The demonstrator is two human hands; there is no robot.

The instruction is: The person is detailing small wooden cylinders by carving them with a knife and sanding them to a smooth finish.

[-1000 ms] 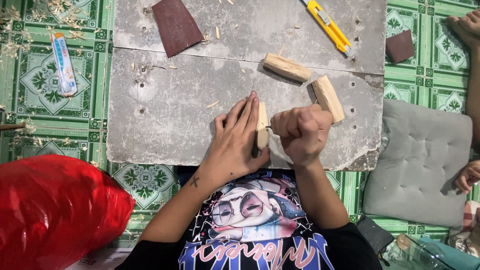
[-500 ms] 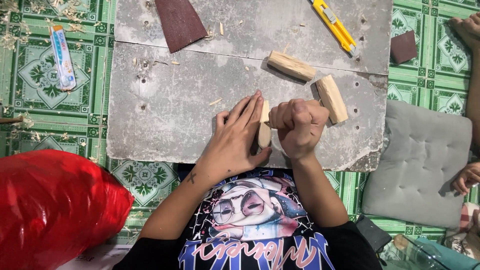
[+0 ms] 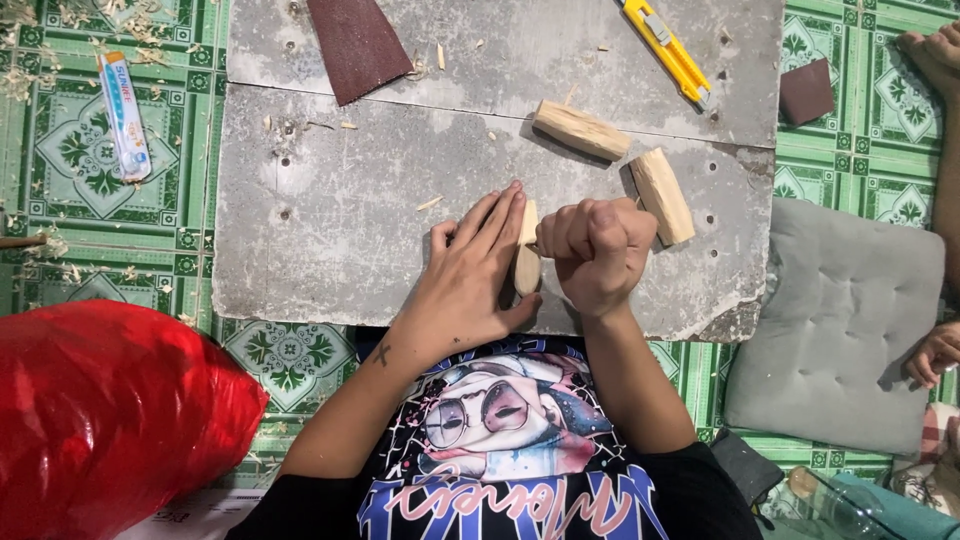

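The small wood piece (image 3: pixel 527 262) you are working sits just below the middle of the frame, standing lengthwise on the grey slab (image 3: pixel 330 230) that serves as your tabletop. Your left hand (image 3: pixel 470 280) lies flat against its left side, fingers stretched out, pressing rather than closing round it. Your right hand (image 3: pixel 598 255) is clenched in a fist just right of the piece; a tool may be inside that grip, but you cannot tell what. Over the last second both hands have edged slightly upward in the frame and the piece has stayed pinned between them, so the shaping looks mid-stroke, not finished. Two wooden blocks (image 3: pixel 581 130) lie up and right of your fist, a yellow utility knife (image 3: pixel 670 52) beyond them, sandpaper (image 3: pixel 355 42) at upper centre. The red plastic bag (image 3: pixel 110 420) at lower left is bulging; its contents are hidden.
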